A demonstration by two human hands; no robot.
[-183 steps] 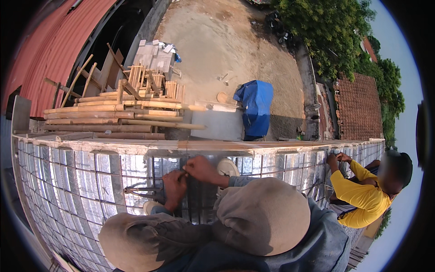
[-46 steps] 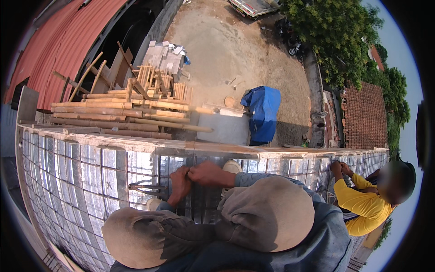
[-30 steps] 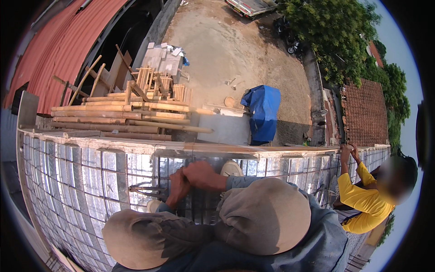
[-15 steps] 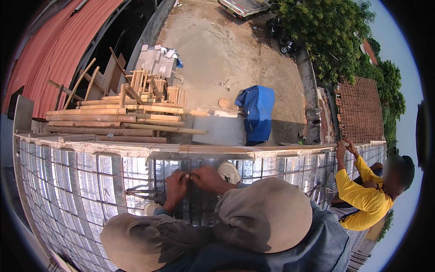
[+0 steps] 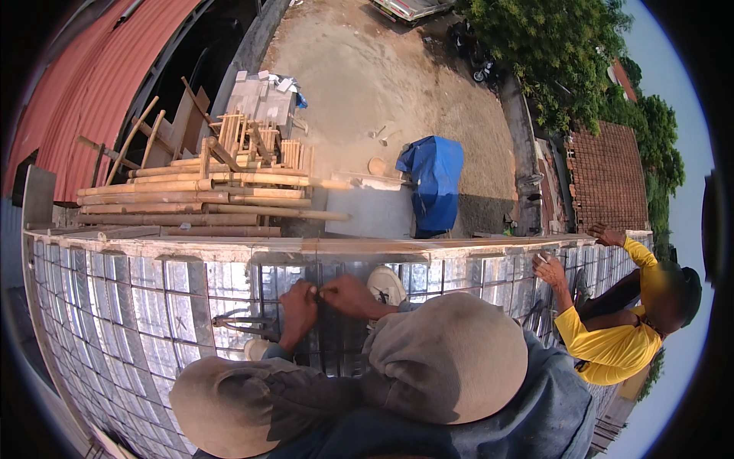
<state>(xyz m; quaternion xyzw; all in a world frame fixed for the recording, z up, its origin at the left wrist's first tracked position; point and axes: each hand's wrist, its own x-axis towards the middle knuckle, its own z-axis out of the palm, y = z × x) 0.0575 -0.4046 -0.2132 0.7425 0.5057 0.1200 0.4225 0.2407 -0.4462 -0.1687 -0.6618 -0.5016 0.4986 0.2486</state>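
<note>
My left hand (image 5: 298,310) and my right hand (image 5: 349,297) are close together between my knees, low over a grid of steel bars (image 5: 170,293). The fingertips of both hands are pinched. What they grip is too small to make out, though a little pale spot shows at the left fingertips. To the left of my left hand, a pair of pincers (image 5: 243,322) lies on the grid with its jaws pointing left. Shiny corrugated metal sheeting (image 5: 143,306) lies beneath the bars.
A wooden edge board (image 5: 344,245) runs along the far side, with a drop to the yard beyond. Below lie bamboo poles (image 5: 145,197) and a blue tarp (image 5: 437,183). My pale shoe (image 5: 388,284) rests beside my right hand. At right crouches a co-worker in yellow (image 5: 612,340).
My hands stay in nearly the same place, with small finger movements. The co-worker's hands have parted: one comes down over the bars, the other reaches farther right along the edge.
</note>
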